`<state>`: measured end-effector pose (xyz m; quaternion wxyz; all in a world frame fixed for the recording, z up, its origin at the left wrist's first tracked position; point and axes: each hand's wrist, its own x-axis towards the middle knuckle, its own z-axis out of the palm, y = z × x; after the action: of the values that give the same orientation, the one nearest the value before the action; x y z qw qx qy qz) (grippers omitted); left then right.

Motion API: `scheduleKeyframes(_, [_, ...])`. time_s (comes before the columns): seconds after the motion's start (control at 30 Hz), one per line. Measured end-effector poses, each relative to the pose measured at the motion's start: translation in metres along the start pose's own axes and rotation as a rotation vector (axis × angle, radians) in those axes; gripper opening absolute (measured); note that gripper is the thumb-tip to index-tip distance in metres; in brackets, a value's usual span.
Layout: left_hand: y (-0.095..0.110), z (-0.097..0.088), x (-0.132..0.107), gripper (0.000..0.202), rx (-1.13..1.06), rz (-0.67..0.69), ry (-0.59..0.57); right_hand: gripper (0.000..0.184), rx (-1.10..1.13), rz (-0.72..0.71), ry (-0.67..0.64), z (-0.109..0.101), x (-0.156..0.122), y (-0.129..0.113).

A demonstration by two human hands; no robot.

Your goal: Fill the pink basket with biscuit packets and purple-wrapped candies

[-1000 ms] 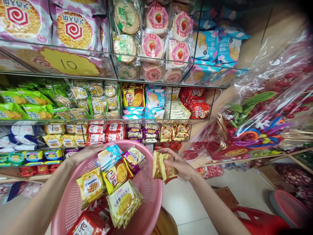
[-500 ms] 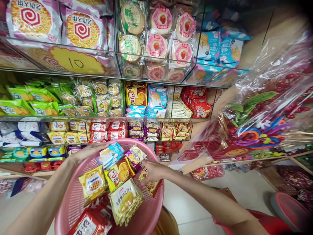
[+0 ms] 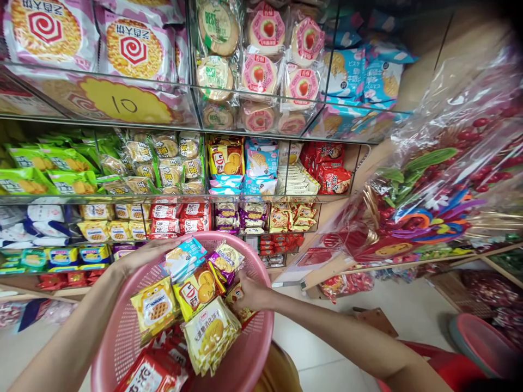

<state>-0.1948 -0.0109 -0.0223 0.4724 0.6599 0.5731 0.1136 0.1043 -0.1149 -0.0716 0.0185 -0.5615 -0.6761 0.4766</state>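
My left hand [image 3: 141, 255] grips the far left rim of a pink plastic basket [image 3: 118, 337]. Inside the basket, my right hand [image 3: 250, 291] has its fingers closed on a small yellow and red snack packet [image 3: 241, 306], partly hidden by the fingers. Around it lie a purple and cream packet [image 3: 226, 260], a blue biscuit packet [image 3: 186, 257], a yellow packet with round biscuits [image 3: 199, 288] and a yellow Cookies packet [image 3: 155, 306]. Nearer to me are a cream biscuit packet [image 3: 211, 333] and several red packets [image 3: 151, 370].
Shelves with clear dividers hold packaged biscuits; a yellow price tag [image 3: 126, 102] reads 10. Plastic-wrapped decorations [image 3: 425, 218] jut out at the right. Below right, a round tub [image 3: 486, 345] stands on the tiled floor [image 3: 322, 348].
My right hand has moved slightly left, bringing the yellow and red packet closer in against the other packets. The left hand keeps its hold on the rim.
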Motion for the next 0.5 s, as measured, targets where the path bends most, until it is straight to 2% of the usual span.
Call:
scheduleKeyframes(0.1, [0.001, -0.001, 0.000, 0.066, 0.025, -0.006, -0.047, 0.062, -0.066, 0.003, 0.012, 0.001, -0.008, -0.007])
scheduleKeyframes(0.27, [0.014, -0.001, -0.008, 0.079, 0.033, -0.024, -0.018, 0.056, -0.278, -0.013, 0.109, -0.003, -0.022, -0.018])
scheduleKeyframes(0.37, [0.022, 0.000, -0.012, 0.085, 0.026, -0.045, -0.013, 0.037, -0.370, -0.025, 0.180, -0.008, -0.027, -0.023])
scheduleKeyframes(0.43, [0.024, 0.000, -0.012, 0.089, 0.033, -0.045, -0.017, 0.022, -0.389, -0.035, 0.142, -0.011, -0.029, -0.025])
scheduleKeyframes(0.5, [0.025, -0.001, -0.012, 0.092, 0.043, -0.039, -0.016, 0.019, -0.387, -0.053, 0.102, -0.012, -0.028, -0.025])
